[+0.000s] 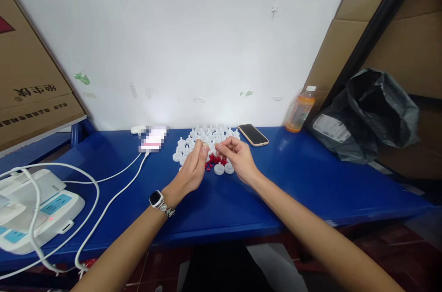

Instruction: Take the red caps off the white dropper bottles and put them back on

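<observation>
Fingers of the left hand (194, 166) and right hand (241, 157) are curled inward; whether anything is gripped cannot be told. Red pieces (217, 160) and white caps (219, 169), partly hidden by the hands, are flanked by a dark-screened phone (253, 135) and cables (121, 190).

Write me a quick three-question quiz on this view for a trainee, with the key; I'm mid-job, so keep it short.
1. Which wrist wears the watch?
2. What colour are the small loose pieces heaped by the hands? A) green B) red C) black
3. True or false: the dark-screened phone on the blue table lies nearer the right hand than the left hand.

Key: 1. The left. 2. B. 3. True.
</observation>
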The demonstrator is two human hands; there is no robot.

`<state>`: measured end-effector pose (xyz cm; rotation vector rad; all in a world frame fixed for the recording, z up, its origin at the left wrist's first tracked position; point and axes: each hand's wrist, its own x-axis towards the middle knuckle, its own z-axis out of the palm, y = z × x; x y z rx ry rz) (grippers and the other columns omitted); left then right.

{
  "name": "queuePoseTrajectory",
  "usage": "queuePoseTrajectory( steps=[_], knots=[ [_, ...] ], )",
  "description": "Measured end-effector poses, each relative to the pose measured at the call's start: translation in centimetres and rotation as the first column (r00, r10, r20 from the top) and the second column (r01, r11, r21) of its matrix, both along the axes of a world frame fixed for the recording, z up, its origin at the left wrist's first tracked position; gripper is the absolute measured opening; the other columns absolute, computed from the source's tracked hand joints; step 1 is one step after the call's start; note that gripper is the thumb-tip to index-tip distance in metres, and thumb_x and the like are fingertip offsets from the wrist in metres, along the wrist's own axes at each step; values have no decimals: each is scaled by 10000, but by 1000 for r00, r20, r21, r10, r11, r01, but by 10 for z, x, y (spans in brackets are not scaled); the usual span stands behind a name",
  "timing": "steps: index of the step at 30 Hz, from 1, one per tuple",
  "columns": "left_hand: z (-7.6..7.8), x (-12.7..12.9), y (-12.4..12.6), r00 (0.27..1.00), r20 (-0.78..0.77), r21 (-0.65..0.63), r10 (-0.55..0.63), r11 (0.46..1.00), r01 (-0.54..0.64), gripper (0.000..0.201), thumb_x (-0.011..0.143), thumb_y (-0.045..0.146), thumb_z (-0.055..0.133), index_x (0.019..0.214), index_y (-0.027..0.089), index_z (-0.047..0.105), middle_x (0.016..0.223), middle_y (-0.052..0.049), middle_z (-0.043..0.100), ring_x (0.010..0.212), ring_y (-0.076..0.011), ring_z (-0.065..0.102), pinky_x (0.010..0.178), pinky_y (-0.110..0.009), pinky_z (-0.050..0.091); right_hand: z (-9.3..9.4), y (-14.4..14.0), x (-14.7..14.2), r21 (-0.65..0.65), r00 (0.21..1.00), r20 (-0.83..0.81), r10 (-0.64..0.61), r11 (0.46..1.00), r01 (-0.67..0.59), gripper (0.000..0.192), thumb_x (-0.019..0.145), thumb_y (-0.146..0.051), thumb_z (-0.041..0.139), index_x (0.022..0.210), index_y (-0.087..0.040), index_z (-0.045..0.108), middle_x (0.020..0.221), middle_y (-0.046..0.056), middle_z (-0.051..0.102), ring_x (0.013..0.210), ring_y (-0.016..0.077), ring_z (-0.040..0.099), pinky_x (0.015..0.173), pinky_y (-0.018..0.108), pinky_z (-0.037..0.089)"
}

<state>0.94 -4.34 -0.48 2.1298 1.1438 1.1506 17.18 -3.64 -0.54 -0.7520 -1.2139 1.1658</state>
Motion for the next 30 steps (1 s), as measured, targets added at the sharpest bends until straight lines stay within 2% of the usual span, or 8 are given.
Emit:
queuePoseTrajectory(
  steps=[6, 13, 16, 18, 20, 24, 27, 30],
  knots=[
    [-3, 1, -1, 1000, 8, 22, 4, 1000, -4, 380, 1044, 521, 178, 896, 234, 377, 780, 0, 472, 726, -165, 502, 726, -335, 431, 0, -3, -4, 2, 999, 37, 38, 999, -38, 389, 683, -504, 824, 704, -191, 593, 607, -20, 612, 540, 103, 511, 548, 254, 418],
    [-9, 3, 0, 991, 128, 30, -40, 999, 36, 395, 1042, 523, 152, 923, 227, 384, 829, -14, 505, 792, -163, 521, 789, -340, 444, -1, -10, -12, 13, 998, 38, 53, 998, -54, 415, 671, -526, 822, 694, -205, 559, 615, -14, 618, 565, 121, 535, 565, 269, 435],
    [-6, -3, 0, 993, 92, 7, -77, 997, 77, 407, 1043, 519, 161, 967, 223, 431, 869, -18, 532, 826, -167, 532, 790, -333, 440, 4, -12, -6, 54, 991, 120, 52, 997, -58, 403, 707, -522, 790, 703, -209, 536, 614, -16, 603, 559, 120, 523, 557, 266, 416],
    [-2, -10, 2, 995, 31, 19, -92, 996, 92, 439, 1049, 490, 148, 1000, 220, 491, 893, -28, 553, 846, -176, 535, 794, -339, 436, 7, -13, 4, 114, 969, 242, 46, 991, -75, 353, 749, -474, 757, 705, -207, 529, 616, -18, 582, 562, 118, 502, 553, 263, 395],
    [0, -20, 4, 995, -51, 92, -85, 992, 89, 443, 1051, 459, 186, 966, 212, 544, 911, -43, 561, 875, -190, 533, 825, -355, 427, 10, -14, 15, 171, 911, 410, 37, 978, -117, 261, 779, -375, 719, 705, -204, 536, 615, -25, 551, 566, 112, 466, 555, 259, 376],
    [2, -36, 7, 951, -302, 205, -65, 970, 131, 279, 959, 447, 518, 845, 206, 601, 922, -43, 575, 904, -209, 528, 877, -382, 405, 10, -18, 30, 167, 713, 700, 47, 959, -227, 109, 738, -169, 640, 701, -202, 542, 615, -41, 516, 568, 104, 432, 555, 248, 359],
    [1, -38, 5, 882, -467, 207, -70, 960, 186, 278, 863, 498, 653, 840, 222, 641, 956, -37, 587, 918, -220, 517, 880, -402, 392, 10, -21, 30, 188, 606, 795, 8, 948, -259, 98, 725, -127, 600, 716, -205, 542, 641, -42, 553, 579, 104, 470, 577, 246, 373],
    [-2, -34, 5, 826, -561, 236, -49, 947, 216, 276, 854, 500, 668, 856, 224, 655, 967, -41, 584, 922, -225, 507, 832, -391, 386, 9, -22, 27, 257, 558, 826, -74, 931, -258, 84, 755, -131, 584, 739, -205, 551, 674, -38, 592, 610, 108, 521, 648, 258, 398]
  ],
)
